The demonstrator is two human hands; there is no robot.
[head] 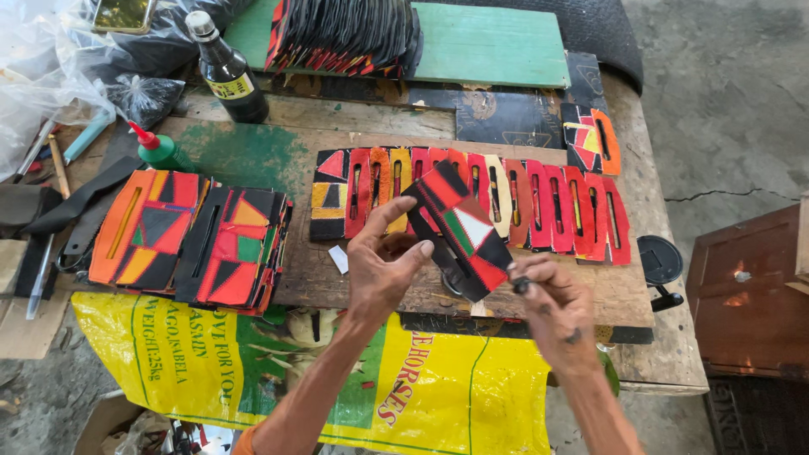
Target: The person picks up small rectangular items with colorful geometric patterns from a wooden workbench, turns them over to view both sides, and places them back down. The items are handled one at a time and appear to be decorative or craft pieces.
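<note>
My left hand (383, 261) and my right hand (552, 307) hold one patchwork piece (459, 227) between them above the wooden workbench (253, 152). The piece is black with red, green and white triangles and has a slot in it. The left fingers pinch its upper end. The right fingers grip its lower end, along with something small and dark that I cannot make out. Behind it a row of similar slotted pieces (548, 202) in red, orange and yellow lies overlapped on the bench.
Two stacks of patchwork pieces (194, 236) lie at the left, a green glue bottle (160, 147) and a dark glass bottle (227, 72) behind them. A green board (497, 46) carries more stacked pieces. A yellow printed sack (404, 379) hangs over the front edge.
</note>
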